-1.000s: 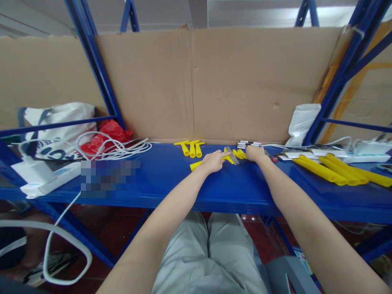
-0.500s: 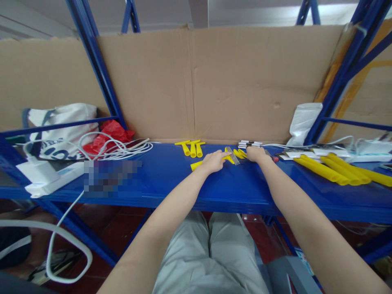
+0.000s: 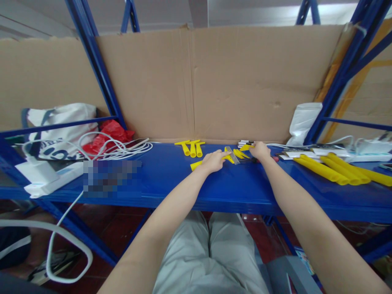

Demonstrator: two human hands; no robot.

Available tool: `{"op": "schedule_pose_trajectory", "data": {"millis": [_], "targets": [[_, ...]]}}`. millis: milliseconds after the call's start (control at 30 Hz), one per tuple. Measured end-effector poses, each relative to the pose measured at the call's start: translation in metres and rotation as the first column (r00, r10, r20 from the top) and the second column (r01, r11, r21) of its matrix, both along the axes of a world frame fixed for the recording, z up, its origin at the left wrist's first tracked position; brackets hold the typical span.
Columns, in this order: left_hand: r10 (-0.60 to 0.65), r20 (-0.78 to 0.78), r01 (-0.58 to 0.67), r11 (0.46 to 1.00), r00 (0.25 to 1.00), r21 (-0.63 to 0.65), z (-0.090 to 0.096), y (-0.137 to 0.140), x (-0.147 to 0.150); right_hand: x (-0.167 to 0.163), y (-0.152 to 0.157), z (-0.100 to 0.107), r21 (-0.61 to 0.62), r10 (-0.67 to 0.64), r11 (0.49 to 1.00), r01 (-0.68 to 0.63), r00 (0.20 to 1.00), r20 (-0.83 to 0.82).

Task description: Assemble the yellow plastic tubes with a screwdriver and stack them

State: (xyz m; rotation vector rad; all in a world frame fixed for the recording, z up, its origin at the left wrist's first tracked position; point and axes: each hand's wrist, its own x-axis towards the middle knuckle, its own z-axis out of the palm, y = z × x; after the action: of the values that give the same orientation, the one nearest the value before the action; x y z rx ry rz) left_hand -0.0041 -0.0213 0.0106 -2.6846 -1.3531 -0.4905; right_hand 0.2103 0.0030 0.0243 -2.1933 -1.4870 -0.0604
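Observation:
My left hand is closed over a yellow tube, whose round end sticks out on the left. By its fingertips a clear flat strip, perhaps a ruler, lies at a slant across the yellow material. To the right, my right hand pinches a small yellow piece just above the shelf. Several yellow offcuts lie between the hands. Behind the right hand are white-and-black pens, partly hidden. A dark tool with a red handle lies under and beside that hand.
Three T-shaped yellow pieces stand at the back of the blue shelf. Long yellow tubes lie at the right. White cables, a power strip and a cloth bag occupy the left. Cardboard closes the back.
My right hand has shifted slightly right and up, and a small yellow piece now shows in its fingers. My left hand and the clear strip have stayed in place.

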Motion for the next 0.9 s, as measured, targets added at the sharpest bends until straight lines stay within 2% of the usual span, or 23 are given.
{"op": "schedule_pose_trajectory", "data": {"millis": [67,167,233,300,400,467,567,667,800,900], "targets": [[0.002,-0.003,-0.002,1.0,1.0,-0.003,0.0,0.0,0.0,0.003,0.001,0.002,0.152,0.006,0.988,0.007,0.997,-0.082],[0.003,-0.005,-0.003,1.0,1.0,0.001,0.0,0.0,0.0,0.004,0.004,0.005,0.36,0.07,0.933,0.015,0.972,-0.222],[0.002,-0.004,-0.002,1.0,1.0,0.002,0.0,0.0,0.0,0.001,0.005,0.008,0.426,0.12,0.904,0.046,0.927,-0.355],[0.002,-0.003,-0.002,1.0,1.0,0.0,0.0,0.001,0.0,-0.004,0.003,0.011,0.405,0.166,0.911,0.084,0.823,-0.544],[0.003,-0.001,-0.003,1.0,1.0,-0.001,0.0,0.001,0.0,-0.015,-0.004,0.015,0.288,0.203,0.955,0.071,0.552,-0.808],[0.005,0.002,-0.005,1.0,1.0,-0.004,-0.001,0.001,0.0,-0.022,-0.009,0.018,0.24,0.219,0.971,0.001,0.406,-0.887],[0.009,0.012,-0.009,1.0,1.0,-0.01,-0.001,0.002,0.0,-0.027,-0.014,0.019,0.237,0.268,0.962,-0.134,0.317,-0.91],[0.005,0.028,-0.005,1.0,1.0,-0.013,-0.002,0.003,0.0,-0.029,-0.013,0.019,0.22,0.29,0.948,-0.23,0.339,-0.895],[-0.007,0.058,0.007,1.0,0.998,-0.005,-0.003,0.004,0.0,-0.03,-0.011,0.017,0.208,0.347,0.924,-0.321,0.473,-0.81],[0.001,0.074,0.0,1.0,0.997,-0.013,-0.003,0.005,0.0,-0.033,-0.011,0.016,0.207,0.374,0.918,-0.339,0.562,-0.738]]}}
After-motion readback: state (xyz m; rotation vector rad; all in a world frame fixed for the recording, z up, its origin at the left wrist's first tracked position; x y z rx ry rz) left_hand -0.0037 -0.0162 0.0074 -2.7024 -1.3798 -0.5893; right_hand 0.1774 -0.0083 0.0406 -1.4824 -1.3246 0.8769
